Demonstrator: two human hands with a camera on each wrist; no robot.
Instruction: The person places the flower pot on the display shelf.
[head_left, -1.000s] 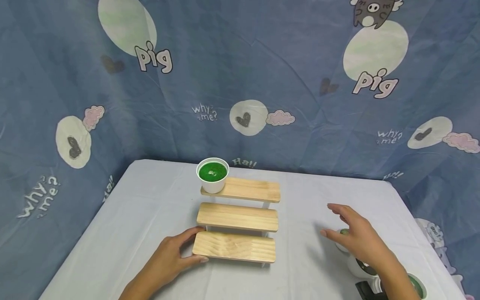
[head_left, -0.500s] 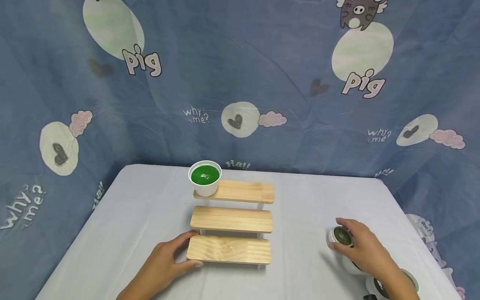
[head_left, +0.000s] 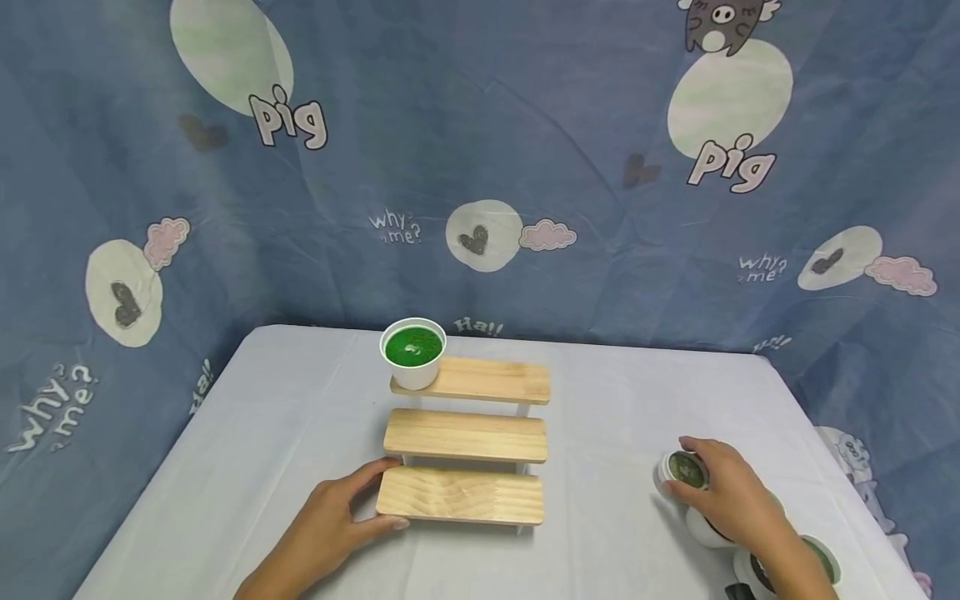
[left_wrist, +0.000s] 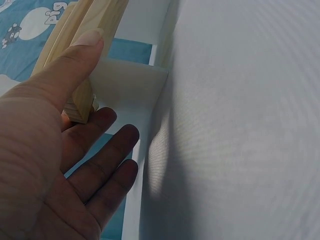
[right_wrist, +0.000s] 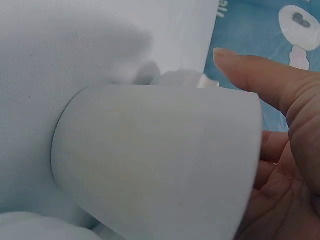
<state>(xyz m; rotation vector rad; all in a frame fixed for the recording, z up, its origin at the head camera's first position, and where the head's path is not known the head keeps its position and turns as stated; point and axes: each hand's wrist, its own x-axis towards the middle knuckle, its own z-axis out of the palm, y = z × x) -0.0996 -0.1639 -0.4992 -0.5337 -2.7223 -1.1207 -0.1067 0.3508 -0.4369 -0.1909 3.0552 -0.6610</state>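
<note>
A three-tier wooden shelf [head_left: 465,435] with white supports stands on the white-covered table. My left hand [head_left: 322,521] grips the left end of its lowest step; in the left wrist view the thumb lies along the board [left_wrist: 77,102] and the other fingers curl beneath. A white cup with bright green content [head_left: 415,346] sits at the left of the top step. On the right, my right hand [head_left: 731,496] holds a small white cup with dark green content [head_left: 686,470] by its rim, thumb and index finger at opposite sides. A larger white cup [right_wrist: 155,155] hides part of that grip in the right wrist view.
More white cups [head_left: 703,530] stand in a row under my right forearm, one with green content [head_left: 823,560] at the near end. A black piece [head_left: 738,592] shows at the bottom edge. A blue printed cloth [head_left: 375,167] hangs behind the table [head_left: 600,467].
My right hand has come down from above the cups onto the small cup's rim. The left hand stays on the lowest step. The head view has shifted slightly.
</note>
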